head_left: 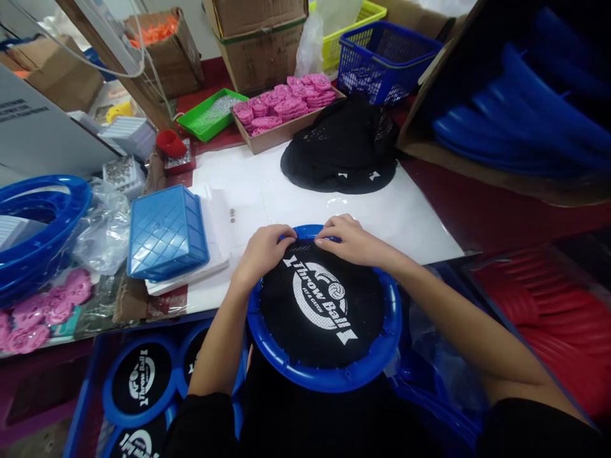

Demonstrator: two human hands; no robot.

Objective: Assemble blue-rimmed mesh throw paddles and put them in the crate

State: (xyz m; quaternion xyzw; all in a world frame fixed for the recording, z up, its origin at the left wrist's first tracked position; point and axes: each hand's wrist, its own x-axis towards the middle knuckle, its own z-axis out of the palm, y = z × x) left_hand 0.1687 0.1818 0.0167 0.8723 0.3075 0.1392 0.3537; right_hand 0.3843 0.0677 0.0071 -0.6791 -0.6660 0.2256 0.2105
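A round blue throw-ball racket frame (329, 379) with a black mesh, printed "Throw Ball", leans at the table's front edge in front of my body. My left hand (268, 249) pinches the far rim at its left side, thumb and fingers together. A short way to the right, my right hand (351, 239) grips the same rim with bent fingers, thumb over the mesh edge. A stack of black mesh discs (341, 149) lies beyond my hands on the white table sheet (258, 178). Two small round metal pieces (232, 215) rest left of centre.
An upturned blue basket (167, 232) sits on the left. Pink pieces fill a cardboard tray (252, 141) behind, beside a green tray (210, 119). A carton (420, 114) of blue rings stands right; red parts (548, 318) lie below. Similar meshed rings (138, 416) are stacked lower left.
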